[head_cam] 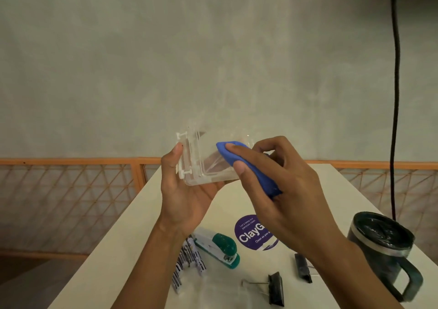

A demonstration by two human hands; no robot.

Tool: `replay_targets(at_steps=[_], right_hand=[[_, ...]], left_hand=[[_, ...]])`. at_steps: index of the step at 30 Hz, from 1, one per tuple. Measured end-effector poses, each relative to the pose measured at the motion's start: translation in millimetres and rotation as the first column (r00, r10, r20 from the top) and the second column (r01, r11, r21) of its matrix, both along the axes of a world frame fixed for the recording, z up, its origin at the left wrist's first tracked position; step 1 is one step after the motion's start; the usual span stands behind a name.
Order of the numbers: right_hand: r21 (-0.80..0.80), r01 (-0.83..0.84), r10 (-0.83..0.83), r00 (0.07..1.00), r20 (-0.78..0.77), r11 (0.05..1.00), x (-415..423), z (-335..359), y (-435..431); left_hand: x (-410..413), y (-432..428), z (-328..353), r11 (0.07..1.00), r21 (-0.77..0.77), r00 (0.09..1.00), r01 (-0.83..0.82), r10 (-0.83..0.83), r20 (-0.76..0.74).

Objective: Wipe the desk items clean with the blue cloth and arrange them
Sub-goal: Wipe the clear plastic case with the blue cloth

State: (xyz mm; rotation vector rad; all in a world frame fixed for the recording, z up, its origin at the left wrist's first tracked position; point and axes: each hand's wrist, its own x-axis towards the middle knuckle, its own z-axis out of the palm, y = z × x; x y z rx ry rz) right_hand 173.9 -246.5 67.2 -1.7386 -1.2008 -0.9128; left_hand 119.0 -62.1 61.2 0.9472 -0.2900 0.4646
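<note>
Left hand (187, 190) grips clear plastic box (208, 164), long axis level; right hand (279, 185), immediately right, presses blue cloth (251, 169) on it.

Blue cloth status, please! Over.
Left hand holds clear plastic box. Right hand presses blue cloth against it. Nothing in the way.

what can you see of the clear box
The box is small, clear, hard-looking plastic, with two pale hinge pins along its left edge. It is held in the air above the desk. The left hand cradles it from below, thumb on the hinge edge. The right hand presses the blue cloth against its right part.
</note>
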Motion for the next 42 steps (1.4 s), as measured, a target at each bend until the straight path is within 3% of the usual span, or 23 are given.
replay_targets(at_steps=[6, 9, 15, 19, 25, 30, 35, 38, 42], right_hand=[[0.133, 0.1, -0.092, 0.994, -0.061, 0.986, 10.4, -2.7, 1.5], [0.191, 0.071, -0.059, 0.996, -0.071, 0.979, 7.3, -0.4, 1.3], [-0.039, -0.235, 0.236, 0.971, 0.044, 0.971, -8.7, 0.9, 1.6], [-0.061, -0.127, 0.134, 0.982, 0.132, 0.99, 10.9, -2.7, -5.1], [0.187, 0.04, -0.053, 0.996, 0.065, 0.982, 23.9, -6.8, -6.7], [0.223, -0.016, 0.011, 1.0, 0.024, 0.975, 6.5, -6.0, 0.6], [0.05, -0.212, 0.206, 0.973, 0.104, 0.976, -2.9, -6.9, 4.7], [0.055, -0.11, 0.102, 0.986, 0.134, 0.992, 12.2, -8.7, -0.7], [0.205, 0.011, -0.016, 1.0, 0.025, 0.979, 19.9, -12.0, -0.8]], left_hand=[[3.7, -0.8, -2.2, 0.993, 0.109, 0.999, -0.035, 0.037, -0.019], [1.7, -2.9, 2.1, 0.984, 0.161, 0.996, -0.08, 0.085, -0.02], [-7.4, 1.6, 8.7, 0.98, 0.158, 0.989, -0.121, 0.133, -0.071], [-11.6, 10.6, 7.2, 0.985, 0.148, 0.994, -0.094, 0.1, -0.038], [-8.3, 9.5, 3.7, 0.982, 0.188, 1.0, -0.013, 0.017, -0.02], [-6.8, 1.8, 4.7, 0.976, 0.216, 0.998, -0.031, 0.042, -0.047], [-9.1, 10.9, 4.7, 0.993, 0.114, 0.998, -0.04, 0.046, -0.051], [-11.1, 13.2, 6.4, 0.985, 0.162, 0.997, -0.059, 0.065, -0.03], [-8.7, 5.5, 6.9, 0.969, 0.234, 0.997, -0.072, 0.08, -0.022]])
